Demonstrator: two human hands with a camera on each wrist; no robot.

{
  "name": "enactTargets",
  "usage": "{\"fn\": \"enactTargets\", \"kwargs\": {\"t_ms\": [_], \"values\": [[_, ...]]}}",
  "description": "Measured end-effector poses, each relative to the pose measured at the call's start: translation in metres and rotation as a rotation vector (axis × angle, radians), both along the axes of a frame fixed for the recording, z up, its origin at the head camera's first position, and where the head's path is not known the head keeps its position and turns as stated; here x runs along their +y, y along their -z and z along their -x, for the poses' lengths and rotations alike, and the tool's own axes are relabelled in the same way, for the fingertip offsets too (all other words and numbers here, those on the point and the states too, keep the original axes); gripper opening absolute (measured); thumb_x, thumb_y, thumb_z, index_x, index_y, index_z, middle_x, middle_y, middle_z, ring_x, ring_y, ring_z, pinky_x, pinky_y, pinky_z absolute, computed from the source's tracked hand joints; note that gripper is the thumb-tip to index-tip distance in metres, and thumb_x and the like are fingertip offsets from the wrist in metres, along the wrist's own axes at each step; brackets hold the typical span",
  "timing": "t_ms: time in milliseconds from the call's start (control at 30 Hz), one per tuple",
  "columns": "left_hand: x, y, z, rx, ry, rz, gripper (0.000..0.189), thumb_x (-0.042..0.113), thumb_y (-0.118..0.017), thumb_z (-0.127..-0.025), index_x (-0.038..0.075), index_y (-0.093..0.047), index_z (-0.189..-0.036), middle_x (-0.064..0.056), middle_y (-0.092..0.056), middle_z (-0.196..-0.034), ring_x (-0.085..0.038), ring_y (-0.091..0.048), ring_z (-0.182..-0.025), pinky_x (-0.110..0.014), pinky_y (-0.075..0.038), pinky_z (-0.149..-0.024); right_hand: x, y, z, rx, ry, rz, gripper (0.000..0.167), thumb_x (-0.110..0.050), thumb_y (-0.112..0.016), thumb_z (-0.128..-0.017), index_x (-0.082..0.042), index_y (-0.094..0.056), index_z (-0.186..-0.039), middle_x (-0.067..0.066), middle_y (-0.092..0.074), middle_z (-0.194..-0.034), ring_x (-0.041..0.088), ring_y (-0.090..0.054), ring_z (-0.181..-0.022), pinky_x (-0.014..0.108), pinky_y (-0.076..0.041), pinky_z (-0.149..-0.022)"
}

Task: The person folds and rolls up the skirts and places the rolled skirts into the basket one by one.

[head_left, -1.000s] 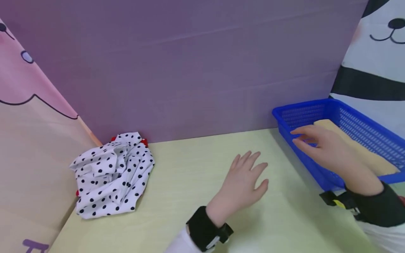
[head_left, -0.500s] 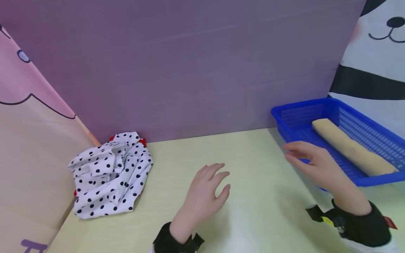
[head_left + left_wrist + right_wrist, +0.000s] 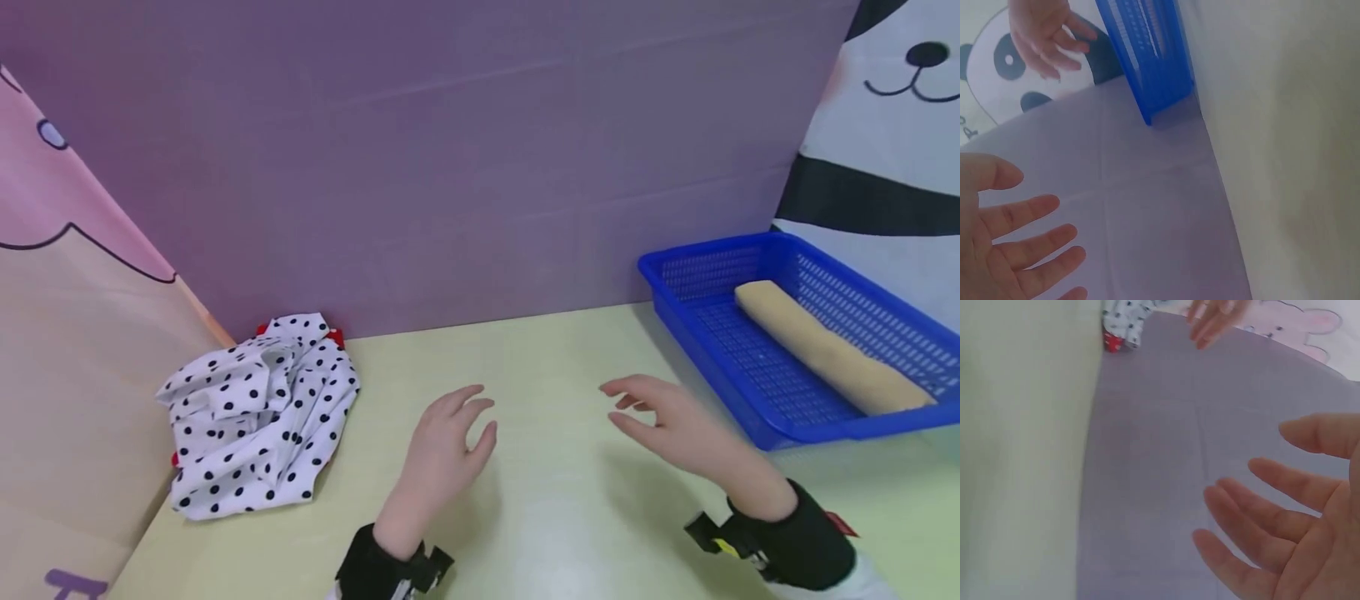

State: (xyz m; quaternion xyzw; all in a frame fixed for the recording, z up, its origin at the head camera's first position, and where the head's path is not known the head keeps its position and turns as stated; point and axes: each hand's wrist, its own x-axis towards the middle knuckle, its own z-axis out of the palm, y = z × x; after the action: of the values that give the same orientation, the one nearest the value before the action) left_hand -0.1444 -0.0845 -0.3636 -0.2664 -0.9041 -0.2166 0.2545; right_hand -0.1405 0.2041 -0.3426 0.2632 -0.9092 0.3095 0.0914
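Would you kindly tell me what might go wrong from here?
The right hand is near the blue basket, so a rightward sweep might bump it. The beige roll inside looks unsecured and could shift if the basket were knocked. Red bits peek out at the edges of the crumpled dotted cloth, so tugging it might drag along anything underneath.
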Motion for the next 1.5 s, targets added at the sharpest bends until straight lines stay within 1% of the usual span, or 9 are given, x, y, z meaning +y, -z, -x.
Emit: {"fn": "enactTargets", "kwargs": {"t_ms": [100,300,433,567,833,1000,1267,1367,1500], "values": [[-0.006,0.004,0.005,-0.104,-0.055,0.031,0.03,0.021,-0.065,-0.087,0.004,-0.066,-0.112,-0.017,-0.061,-0.123,-0.033,-0.058,-0.113,-0.047,-0.045,-0.096,-0.007,0.012,0.004,-0.015,-0.065,-0.122,0.035,-0.02,-0.064,-0.089,-0.005,-0.06,-0.12,0.01,-0.063,-0.115,0.026,-0.062,-0.1,0.039,-0.053,-0.079],[-0.009,0.015,0.004,-0.564,-0.1,0.228,0.08,0.029,-0.074,-0.08,0.006,-0.034,-0.145,-0.031,-0.034,-0.143,-0.048,-0.04,-0.127,-0.059,-0.041,-0.096,-0.014,0.032,0.01,-0.127,-0.091,-0.233,0.042,-0.023,-0.068,-0.086,-0.002,-0.059,-0.121,0.017,-0.059,-0.118,0.033,-0.058,-0.107,0.048,-0.048,-0.089],[-0.005,0.018,0.001,-0.691,-0.079,0.296,0.098,0.028,-0.084,-0.067,0.01,-0.03,-0.147,-0.033,-0.022,-0.148,-0.052,-0.026,-0.134,-0.065,-0.036,-0.097,-0.016,0.039,0.01,-0.285,-0.073,-0.284,0.05,-0.023,-0.074,-0.079,-0.001,-0.06,-0.121,0.024,-0.053,-0.124,0.041,-0.053,-0.111,0.053,-0.046,-0.09],[-0.001,0.019,-0.003,-0.743,-0.082,0.338,0.111,0.024,-0.087,-0.059,0.014,-0.025,-0.15,-0.03,-0.015,-0.151,-0.053,-0.016,-0.137,-0.069,-0.029,-0.099,-0.019,0.043,0.007,-0.407,-0.057,-0.343,0.061,-0.02,-0.082,-0.069,-0.002,-0.059,-0.123,0.029,-0.046,-0.131,0.05,-0.043,-0.119,0.059,-0.041,-0.093],[0.0,0.029,-0.003,-0.776,-0.065,0.415,0.097,0.025,-0.087,-0.059,0.015,-0.041,-0.143,-0.025,-0.029,-0.148,-0.048,-0.027,-0.135,-0.065,-0.034,-0.099,-0.022,0.05,0.003,-0.337,-0.045,-0.381,0.065,-0.014,-0.085,-0.06,-0.002,-0.061,-0.12,0.028,-0.048,-0.129,0.051,-0.044,-0.115,0.06,-0.044,-0.089],[-0.001,0.027,-0.001,-0.796,-0.06,0.416,0.092,0.025,-0.087,-0.06,0.015,-0.045,-0.141,-0.023,-0.032,-0.147,-0.045,-0.031,-0.134,-0.062,-0.037,-0.099,-0.021,0.052,0.004,-0.295,-0.052,-0.384,0.064,-0.016,-0.086,-0.059,-0.003,-0.062,-0.118,0.026,-0.051,-0.125,0.049,-0.047,-0.111,0.058,-0.047,-0.085],[-0.017,0.024,0.004,-0.723,-0.024,0.371,0.075,0.032,-0.078,-0.074,0.01,-0.047,-0.138,-0.023,-0.041,-0.141,-0.041,-0.042,-0.127,-0.054,-0.04,-0.1,-0.018,0.055,0.009,-0.3,-0.063,-0.375,0.059,-0.022,-0.083,-0.066,-0.004,-0.062,-0.118,0.024,-0.052,-0.127,0.047,-0.048,-0.113,0.057,-0.046,-0.089],[-0.032,0.02,0.013,-0.708,-0.073,0.269,0.07,0.034,-0.072,-0.081,0.008,-0.044,-0.14,-0.027,-0.035,-0.145,-0.045,-0.037,-0.131,-0.057,-0.035,-0.103,-0.018,0.057,0.014,-0.269,-0.086,-0.367,0.053,-0.028,-0.079,-0.072,-0.004,-0.063,-0.116,0.022,-0.056,-0.122,0.043,-0.052,-0.11,0.056,-0.045,-0.091],[-0.065,0.005,0.027,-0.619,-0.215,0.185,0.067,0.032,-0.067,-0.086,0.004,-0.042,-0.141,-0.033,-0.029,-0.146,-0.051,-0.031,-0.132,-0.061,-0.032,-0.103,-0.023,0.053,0.02,-0.234,-0.151,-0.336,0.046,-0.028,-0.074,-0.078,-0.003,-0.063,-0.115,0.017,-0.06,-0.116,0.037,-0.057,-0.105,0.052,-0.046,-0.09]]}}
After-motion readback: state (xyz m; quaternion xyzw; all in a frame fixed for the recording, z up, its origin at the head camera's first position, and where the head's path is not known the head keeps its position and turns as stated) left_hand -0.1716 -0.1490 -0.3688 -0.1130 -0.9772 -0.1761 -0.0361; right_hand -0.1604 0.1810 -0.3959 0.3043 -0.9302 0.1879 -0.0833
